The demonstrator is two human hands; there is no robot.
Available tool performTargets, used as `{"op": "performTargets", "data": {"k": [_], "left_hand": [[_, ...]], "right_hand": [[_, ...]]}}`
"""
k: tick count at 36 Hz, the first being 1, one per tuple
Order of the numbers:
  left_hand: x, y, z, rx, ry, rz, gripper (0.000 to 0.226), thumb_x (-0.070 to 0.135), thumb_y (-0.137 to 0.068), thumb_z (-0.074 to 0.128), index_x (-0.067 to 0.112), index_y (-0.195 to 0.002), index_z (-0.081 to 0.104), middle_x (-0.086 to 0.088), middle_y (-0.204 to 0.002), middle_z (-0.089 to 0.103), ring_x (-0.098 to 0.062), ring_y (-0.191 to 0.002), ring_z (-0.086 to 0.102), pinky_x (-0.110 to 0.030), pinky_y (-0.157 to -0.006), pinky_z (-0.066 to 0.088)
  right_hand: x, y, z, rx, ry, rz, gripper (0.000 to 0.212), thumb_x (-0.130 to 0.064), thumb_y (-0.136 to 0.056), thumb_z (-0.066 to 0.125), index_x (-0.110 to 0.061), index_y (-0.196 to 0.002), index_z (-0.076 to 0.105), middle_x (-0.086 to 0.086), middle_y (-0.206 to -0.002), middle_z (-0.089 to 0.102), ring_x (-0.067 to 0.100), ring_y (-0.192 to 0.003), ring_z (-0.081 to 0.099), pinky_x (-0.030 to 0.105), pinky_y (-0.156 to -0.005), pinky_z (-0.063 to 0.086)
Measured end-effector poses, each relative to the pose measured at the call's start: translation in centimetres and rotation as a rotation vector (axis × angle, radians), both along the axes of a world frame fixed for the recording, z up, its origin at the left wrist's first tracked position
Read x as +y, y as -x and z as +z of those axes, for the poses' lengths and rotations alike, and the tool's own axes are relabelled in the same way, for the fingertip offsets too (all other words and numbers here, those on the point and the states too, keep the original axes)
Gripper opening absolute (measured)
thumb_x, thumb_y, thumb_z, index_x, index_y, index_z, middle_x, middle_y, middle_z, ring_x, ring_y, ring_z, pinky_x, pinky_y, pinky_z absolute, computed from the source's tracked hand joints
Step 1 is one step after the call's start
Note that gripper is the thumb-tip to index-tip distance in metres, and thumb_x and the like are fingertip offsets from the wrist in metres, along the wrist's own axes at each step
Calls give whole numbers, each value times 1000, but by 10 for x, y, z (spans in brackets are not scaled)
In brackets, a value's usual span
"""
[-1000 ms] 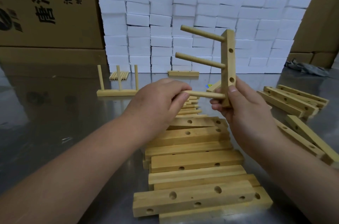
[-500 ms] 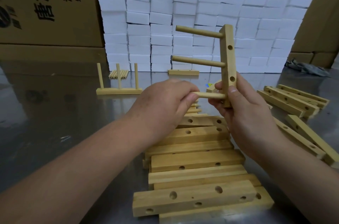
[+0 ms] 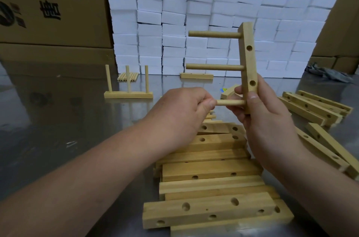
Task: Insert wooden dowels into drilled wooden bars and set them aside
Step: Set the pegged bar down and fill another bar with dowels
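My right hand [image 3: 260,120] grips the lower end of a drilled wooden bar [image 3: 248,58], held upright above the table. Two dowels [image 3: 213,34] stick out of the bar to the left, one near its top and one at mid-height. My left hand [image 3: 182,112] pinches a third dowel [image 3: 231,102], whose right end sits in the bar's lowest hole. A finished bar with three upright dowels [image 3: 128,94] stands on the table at the back left. Loose dowels [image 3: 128,77] lie behind it.
A pile of drilled bars [image 3: 209,174] lies in front of me on the shiny metal table [image 3: 58,130]. More bars [image 3: 314,106] lie to the right. One bar [image 3: 196,76] lies before a wall of white foam blocks [image 3: 213,13], with cardboard boxes [image 3: 48,3] behind. A grey rag [image 3: 328,73] lies far right.
The bar has tilted more upright and risen slightly. My left hand has pushed the third dowel further right into the lowest hole.
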State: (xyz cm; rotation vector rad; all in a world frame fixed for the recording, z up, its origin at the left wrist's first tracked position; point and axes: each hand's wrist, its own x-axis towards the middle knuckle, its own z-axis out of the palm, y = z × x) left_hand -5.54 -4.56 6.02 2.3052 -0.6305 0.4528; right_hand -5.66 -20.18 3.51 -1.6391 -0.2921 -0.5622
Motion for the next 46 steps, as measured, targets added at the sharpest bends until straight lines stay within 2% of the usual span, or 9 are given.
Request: {"op": "performTargets", "data": {"k": [6,13,18,21,24,30,35,41,46], "left_hand": [[0,-2,0,39,42,2,23,39,-93,43,34,-76,57,9,-61,50,13,-61,44,-4,-53,35],[12,-4,5,-20,179,-57,32,58,-88,28,41,-79,55,13,-67,57,6,-63,50,-25,-55,38],[26,-28,0,21,511,108,28,25,-93,40,34,-75,59,13,-68,59,5,-48,47,-11,-39,36],[30,-40,-9,97,473,147,21,23,-93,47,38,-96,60,16,-90,61,8,-61,54,-11,-52,40],[33,-44,-12,177,478,99,37,27,-92,51,39,-128,49,23,-106,56,-4,-88,60,-20,-69,48],[33,-40,-10,180,433,-11,51,32,-87,59,48,-132,40,19,-120,55,-4,-99,58,-30,-82,50],[33,-37,-9,141,450,-45,27,25,-85,62,41,-106,59,15,-90,64,0,-77,60,-21,-70,46],[35,-40,-9,25,378,68,40,28,-83,65,35,-122,56,15,-90,57,9,-79,53,-4,-59,40],[37,-44,-10,43,352,107,44,29,-80,69,45,-117,52,22,-88,56,-2,-74,54,-16,-61,39]], "right_hand": [[1,-1,0,11,-77,-13,35,-16,-101,32,-11,-131,50,8,-107,58,3,-85,64,15,-76,52],[-2,-6,8,59,-375,17,40,-16,-100,38,-20,-140,37,1,-92,71,11,-72,71,18,-65,55],[-16,-11,19,195,-566,136,26,-13,-100,33,-3,-112,54,5,-63,69,11,-41,55,17,-40,44],[-19,-11,20,318,-528,211,29,-13,-96,31,-1,-97,57,7,-59,61,10,-34,39,15,-31,30],[-21,-10,18,461,-498,339,29,-15,-93,25,-4,-84,50,6,-54,50,10,-30,31,13,-29,22],[-25,-10,18,595,-491,470,39,-19,-93,23,-11,-65,48,2,-44,38,9,-27,25,11,-29,18],[-26,-8,24,616,-505,455,48,-26,-94,29,-13,-54,51,0,-41,35,9,-26,24,10,-29,16],[-23,-10,21,605,-492,414,45,-37,-97,31,-12,-61,42,1,-40,37,8,-24,25,9,-27,19],[-25,-13,19,603,-497,419,46,-43,-98,30,-14,-65,44,1,-41,39,9,-25,26,10,-27,23]]}}
